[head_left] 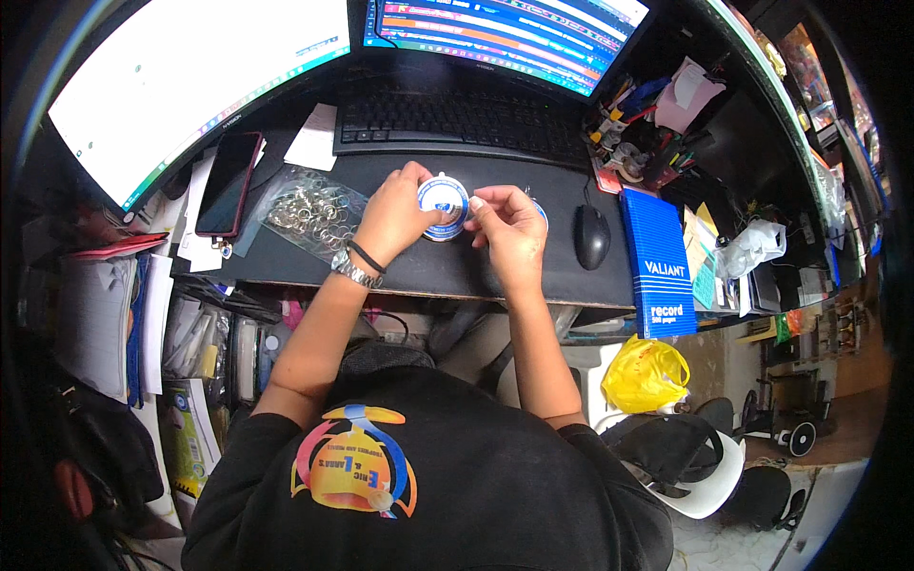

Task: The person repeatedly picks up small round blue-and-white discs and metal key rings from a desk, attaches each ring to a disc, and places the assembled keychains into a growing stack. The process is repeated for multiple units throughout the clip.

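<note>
A round white-and-blue disc tag (pixel 441 193) with a small loop on top is gripped in my left hand (pixel 388 213), the thumb lying across its lower face. My right hand (pixel 514 233) is pinched at the disc's right edge; whatever sits between its fingertips is too small to make out. Partly hidden behind that hand, a second round blue-and-white disc (pixel 541 213) shows on the black desk mat (pixel 433 262). To the left of my left hand lies a clear plastic bag (pixel 309 211) of metal rings with short chains.
Beyond my hands is a black keyboard (pixel 462 128) below two monitors. A black mouse (pixel 591 236) and a blue record book (pixel 659 266) lie to the right. A phone (pixel 228 186) rests at the left. Pens and tools (pixel 633 143) crowd the back right.
</note>
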The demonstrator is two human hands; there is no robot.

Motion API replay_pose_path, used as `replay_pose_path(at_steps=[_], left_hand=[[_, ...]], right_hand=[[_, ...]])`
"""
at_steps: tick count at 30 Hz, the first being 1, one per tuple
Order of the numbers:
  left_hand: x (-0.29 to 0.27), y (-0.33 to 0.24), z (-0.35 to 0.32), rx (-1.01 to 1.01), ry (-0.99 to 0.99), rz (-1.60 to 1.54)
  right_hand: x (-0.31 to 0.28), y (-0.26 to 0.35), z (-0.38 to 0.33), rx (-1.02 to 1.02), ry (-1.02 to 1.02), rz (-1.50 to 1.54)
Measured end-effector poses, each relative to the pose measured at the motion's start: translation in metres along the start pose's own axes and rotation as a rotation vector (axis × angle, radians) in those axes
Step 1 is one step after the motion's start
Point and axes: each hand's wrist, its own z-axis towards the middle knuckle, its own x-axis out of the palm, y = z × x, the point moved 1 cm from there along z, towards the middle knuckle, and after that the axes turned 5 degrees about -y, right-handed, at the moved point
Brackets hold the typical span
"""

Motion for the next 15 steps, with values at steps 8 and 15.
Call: replay_pose_path(at_steps=[8,15], left_hand=[[0.004,-0.030,-0.024,0.025,-0.064,-0.681],[-0.007,-0.056,-0.041,-0.022,-0.083,-0.649]], right_hand=[[-0.004,0.003,-0.001,-0.034,0.020,0.314],[-0.001,0.014,-0.011,-0.106,0.007,0.274]])
